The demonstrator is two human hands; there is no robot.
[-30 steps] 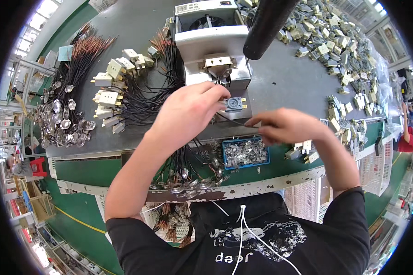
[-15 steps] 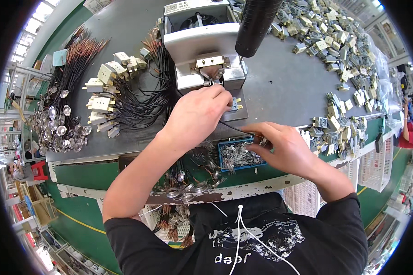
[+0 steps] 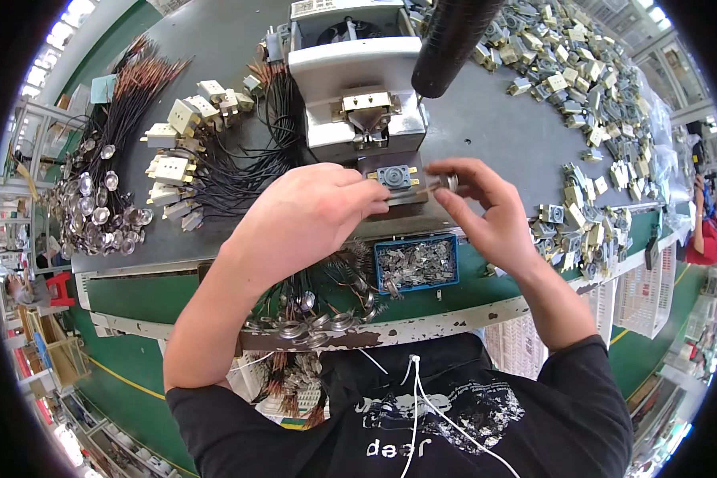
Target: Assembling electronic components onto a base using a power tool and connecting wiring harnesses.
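Observation:
My left hand [image 3: 315,209] is closed in a pinch just in front of the bench machine [image 3: 366,131]. A thin copper-coloured wire end [image 3: 421,191] stretches between its fingertips and my right hand [image 3: 490,209]. A round metal cap [image 3: 452,183] sits between the thumb and fingers of my right hand. Just beyond my left fingertips, a grey switch block [image 3: 396,177] with brass terminals lies on the machine's front plate. A cream block [image 3: 366,102] is seated higher in the machine, above a metal funnel-shaped part.
A blue tray [image 3: 419,284] of small metal clips stands below my hands. Black wires with cream blocks [image 3: 174,170] and a bundle with metal caps [image 3: 99,203] lie left. Loose blocks [image 3: 573,88] cover the right. A black tube [image 3: 454,48] hangs beside the machine.
My left hand has drawn back toward me from the machine, uncovering the grey switch block. My right hand has moved up from over the blue tray, closer to the machine's front plate.

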